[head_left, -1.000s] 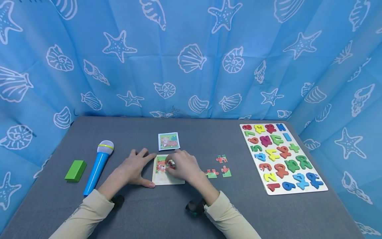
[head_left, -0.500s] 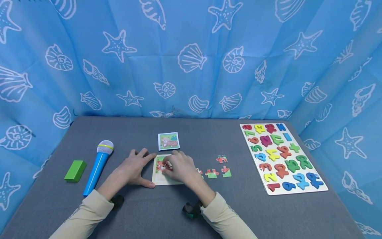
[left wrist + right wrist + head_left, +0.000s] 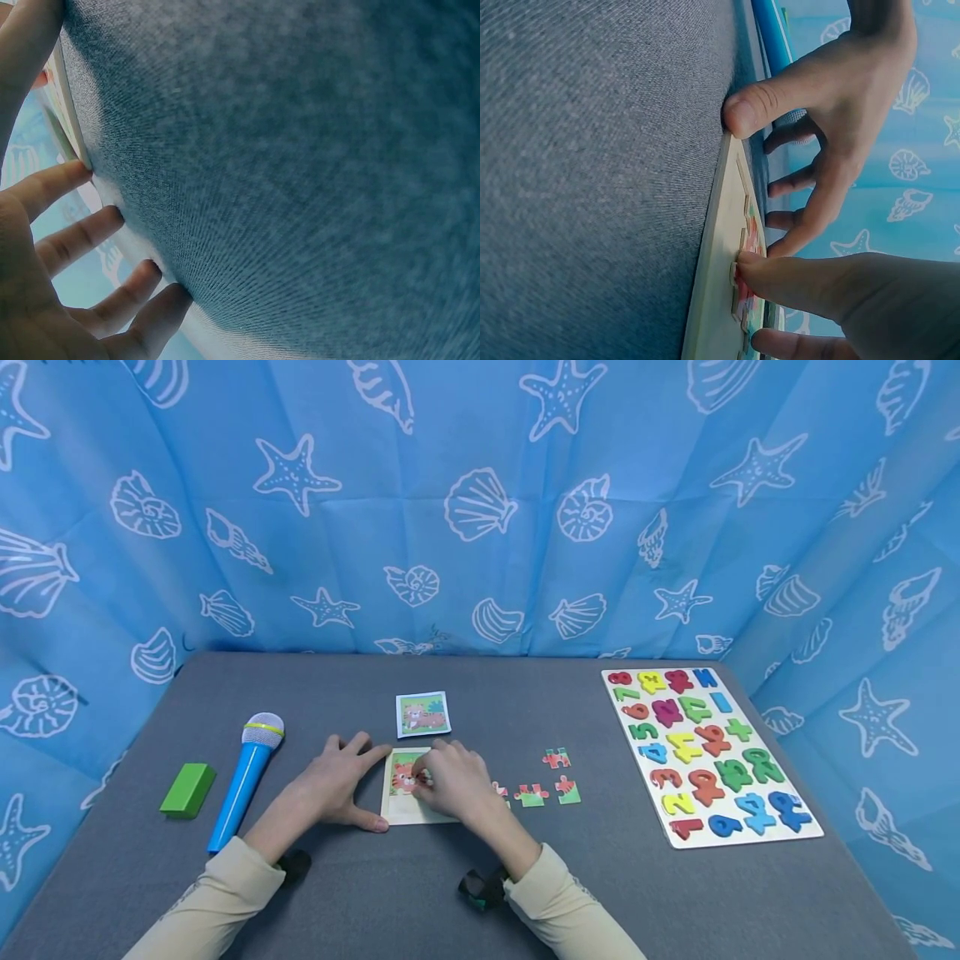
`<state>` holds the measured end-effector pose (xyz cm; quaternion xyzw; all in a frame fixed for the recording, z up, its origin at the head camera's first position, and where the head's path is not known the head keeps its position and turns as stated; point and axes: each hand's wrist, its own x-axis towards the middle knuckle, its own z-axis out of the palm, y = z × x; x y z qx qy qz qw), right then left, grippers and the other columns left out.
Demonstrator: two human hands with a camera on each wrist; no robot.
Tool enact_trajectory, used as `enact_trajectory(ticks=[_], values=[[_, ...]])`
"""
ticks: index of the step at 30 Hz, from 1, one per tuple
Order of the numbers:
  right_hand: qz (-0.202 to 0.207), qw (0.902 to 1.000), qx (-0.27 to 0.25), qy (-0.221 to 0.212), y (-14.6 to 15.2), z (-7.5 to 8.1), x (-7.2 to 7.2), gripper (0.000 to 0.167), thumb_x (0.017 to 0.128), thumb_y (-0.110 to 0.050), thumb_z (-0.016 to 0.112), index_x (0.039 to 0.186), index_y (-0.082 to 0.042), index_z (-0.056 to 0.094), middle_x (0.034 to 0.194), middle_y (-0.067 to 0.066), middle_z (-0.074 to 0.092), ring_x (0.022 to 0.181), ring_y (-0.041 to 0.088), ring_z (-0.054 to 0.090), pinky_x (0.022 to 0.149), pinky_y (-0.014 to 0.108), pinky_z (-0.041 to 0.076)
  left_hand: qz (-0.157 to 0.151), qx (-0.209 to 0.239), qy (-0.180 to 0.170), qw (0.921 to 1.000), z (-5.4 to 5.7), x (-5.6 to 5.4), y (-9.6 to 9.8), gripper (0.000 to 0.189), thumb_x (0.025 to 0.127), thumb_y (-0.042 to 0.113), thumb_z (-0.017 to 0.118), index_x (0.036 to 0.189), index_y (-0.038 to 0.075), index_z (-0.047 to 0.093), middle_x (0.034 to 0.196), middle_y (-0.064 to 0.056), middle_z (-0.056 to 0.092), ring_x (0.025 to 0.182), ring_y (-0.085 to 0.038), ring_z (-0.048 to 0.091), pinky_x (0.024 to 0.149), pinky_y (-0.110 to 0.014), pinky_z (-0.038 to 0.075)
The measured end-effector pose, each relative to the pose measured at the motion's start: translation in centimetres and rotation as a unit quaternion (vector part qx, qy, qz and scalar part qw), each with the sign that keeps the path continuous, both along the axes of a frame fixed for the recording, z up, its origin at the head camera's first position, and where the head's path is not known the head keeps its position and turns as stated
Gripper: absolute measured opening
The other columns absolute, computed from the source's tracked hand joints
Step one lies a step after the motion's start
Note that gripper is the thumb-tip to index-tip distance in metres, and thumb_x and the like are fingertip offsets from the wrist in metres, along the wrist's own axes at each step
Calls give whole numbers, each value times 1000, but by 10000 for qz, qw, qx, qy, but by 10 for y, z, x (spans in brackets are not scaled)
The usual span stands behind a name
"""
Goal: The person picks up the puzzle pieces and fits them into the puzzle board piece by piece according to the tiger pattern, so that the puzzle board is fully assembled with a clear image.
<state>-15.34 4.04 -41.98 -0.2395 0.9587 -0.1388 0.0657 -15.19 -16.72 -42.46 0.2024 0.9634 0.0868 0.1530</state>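
Observation:
A square wooden puzzle tray [image 3: 412, 812] lies mid-table with tiger-picture pieces fitted in its upper left part. My left hand [image 3: 337, 785] is spread at the tray's left side, index fingertip at the top corner and thumb at the bottom corner. My right hand [image 3: 459, 781] is over the tray's right part, partly hiding it. In the right wrist view, its thumb and a finger hold a reddish jigsaw piece [image 3: 743, 298] down at the tray; whether it is seated cannot be told. Right of the hand lie several loose jigsaw pieces [image 3: 532, 795].
A small picture card [image 3: 423, 715] of the tiger lies behind the tray. At left are a blue toy microphone [image 3: 247, 785] and a green block [image 3: 188, 790]. A white number board [image 3: 678, 760] lies at right. A blue curtain [image 3: 480, 568] hangs behind the table.
My right hand has moved slightly left with the jigsaw piece, bringing it against the fitted pieces, and uncovered a loose piece on its right. The left hand has stayed in place.

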Motion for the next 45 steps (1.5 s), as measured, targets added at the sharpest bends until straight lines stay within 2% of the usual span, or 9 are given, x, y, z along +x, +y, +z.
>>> enact_trajectory(ticks=[9, 15, 20, 25, 32, 41, 45], values=[[-56, 10000, 29, 70, 0, -2, 0, 11, 90, -32, 79, 98, -26, 83, 99, -2, 68, 85, 15, 58, 64, 31, 47, 23, 47, -54, 10000, 0, -1, 0, 110, 66, 70, 86, 153, 15, 47, 144, -21, 48, 123, -52, 46, 91, -67, 50], [-55, 10000, 27, -33, 0, -2, -1, 13, 91, -32, 78, 100, -25, 83, 100, -1, 67, 88, 17, 59, 66, 32, 48, 19, 68, -58, 10000, -1, -1, -1, 109, 66, 69, 86, 153, 15, 47, 144, -21, 47, 124, -52, 46, 92, -67, 50], [-110, 9996, -131, -240, 6, 2, -3, 20, 91, -33, 78, 108, -24, 81, 104, 2, 69, 92, 19, 59, 68, 34, 49, 36, 30, -105, 9999, -1, -1, 0, 109, 66, 70, 85, 153, 16, 46, 145, -21, 47, 125, -53, 45, 92, -68, 49], [-175, 9985, -492, -190, 20, 9, -8, 25, 90, -31, 79, 113, -19, 80, 110, 7, 71, 95, 23, 61, 69, 37, 50, 66, 20, -172, 9998, 0, -1, 0, 110, 66, 70, 85, 154, 16, 45, 146, -21, 46, 126, -53, 45, 92, -68, 50], [-349, 9967, -722, -92, 45, 16, -13, 27, 90, -25, 79, 116, -15, 79, 102, 10, 68, 86, 22, 55, 62, 34, 43, 73, -14, -166, 9998, 1, -1, 1, 111, 66, 70, 85, 154, 16, 44, 146, -21, 45, 126, -52, 44, 93, -67, 49], [-721, 9963, -453, -78, 75, 16, -18, 29, 90, -28, 80, 117, -17, 79, 108, 9, 69, 91, 23, 58, 63, 35, 45, 33, 15, -118, 9999, 3, 0, 1, 111, 66, 69, 85, 154, 16, 44, 146, -21, 46, 124, -52, 45, 93, -67, 49], [-830, 9961, -290, -124, 88, 12, -19, 30, 90, -28, 80, 117, -17, 78, 111, 9, 69, 95, 24, 60, 68, 39, 49, 40, -14, -130, 9999, 2, 0, 1, 111, 66, 70, 85, 154, 16, 44, 146, -21, 45, 125, -52, 45, 93, -67, 49]])
